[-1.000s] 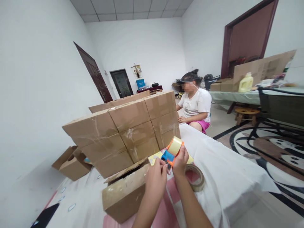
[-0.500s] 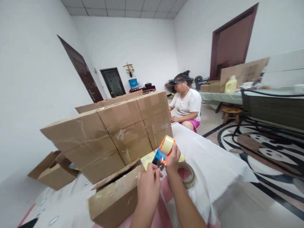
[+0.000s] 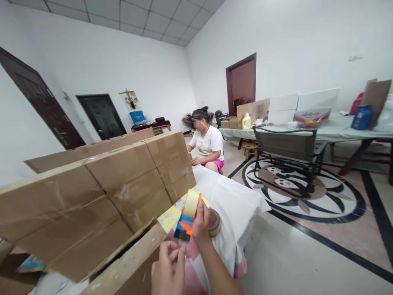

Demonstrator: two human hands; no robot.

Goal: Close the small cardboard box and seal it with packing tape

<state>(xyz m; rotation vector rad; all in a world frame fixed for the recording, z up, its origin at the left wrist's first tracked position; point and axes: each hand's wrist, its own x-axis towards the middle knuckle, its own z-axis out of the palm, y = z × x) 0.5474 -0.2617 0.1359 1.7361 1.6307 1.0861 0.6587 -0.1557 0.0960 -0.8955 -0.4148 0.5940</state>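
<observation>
My right hand [image 3: 201, 223] grips an orange and blue tape dispenser [image 3: 186, 221] with a yellowish tape roll [image 3: 191, 202] on it, held above the table. My left hand [image 3: 168, 266] is just below it, fingers pinched together at the dispenser's lower end, seemingly on the tape end, though the tape is too clear to confirm. An open cardboard box [image 3: 132, 266] with a raised flap sits right under and left of my hands.
A stack of sealed cardboard boxes [image 3: 123, 176] fills the left. A spare tape roll [image 3: 214, 223] lies on the white-covered table [image 3: 233, 200]. A seated person [image 3: 207, 143] is at the far end. A folding chair [image 3: 285, 143] and long table [image 3: 307, 131] stand right.
The view has swung right and dropped lower. My left hand has moved down and away from the dispenser; my right hand still holds the dispenser.
</observation>
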